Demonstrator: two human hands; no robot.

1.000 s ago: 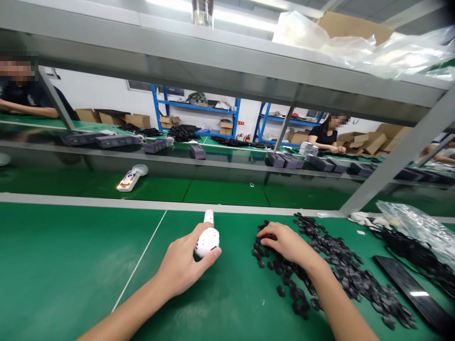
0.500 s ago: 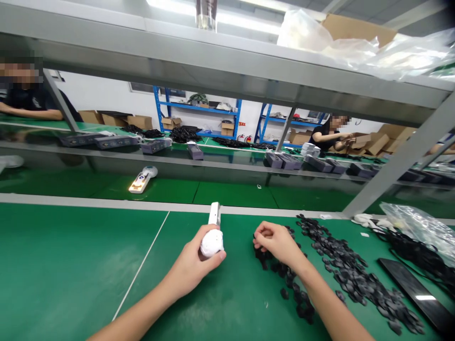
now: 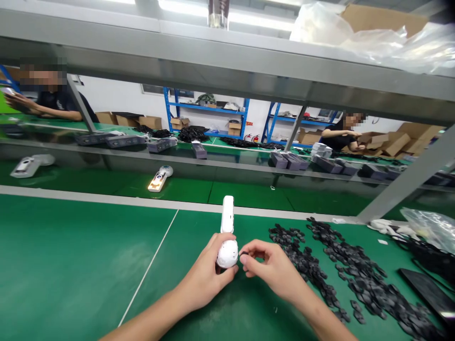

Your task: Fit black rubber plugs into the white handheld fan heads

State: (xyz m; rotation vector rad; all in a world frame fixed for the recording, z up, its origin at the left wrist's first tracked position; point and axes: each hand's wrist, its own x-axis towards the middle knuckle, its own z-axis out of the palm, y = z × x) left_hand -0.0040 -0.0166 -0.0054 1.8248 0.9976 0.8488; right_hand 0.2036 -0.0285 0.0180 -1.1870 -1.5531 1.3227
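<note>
Nearest to us, our left hand (image 3: 208, 279) wraps around the round head of a white handheld device (image 3: 227, 227). The fingers are closed on it, and its straight handle points away from us above the green mat (image 3: 71, 265). Our right hand (image 3: 273, 270) sits just beside it, thumb and forefinger pinched together on a small black part (image 3: 243, 258). The part is right at the device's head, but we cannot tell whether the two touch.

A thin white line (image 3: 149, 270) runs across the mat to the left of our left forearm. To the right of our right hand lies a loose pile of black parts (image 3: 341, 270), spreading toward the mat's right edge. A flat black tray (image 3: 432, 293) and a clear plastic bag (image 3: 426, 225) lie there.

Beyond the mat's grey border we see a lower green belt (image 3: 249, 194). It carries a lit white device (image 3: 159, 179) and, further left, another white device (image 3: 30, 165). Behind the belt, a row of dark boxes (image 3: 124, 140) stands on a raised ledge.

Farther off, a co-worker on the left (image 3: 60, 102) and a co-worker on the right (image 3: 337, 137) sit at their own benches. Blue racks (image 3: 206, 111) with cardboard boxes line the far wall. Above us runs a steel shelf (image 3: 227, 66) bearing crumpled plastic sheeting (image 3: 373, 40).
</note>
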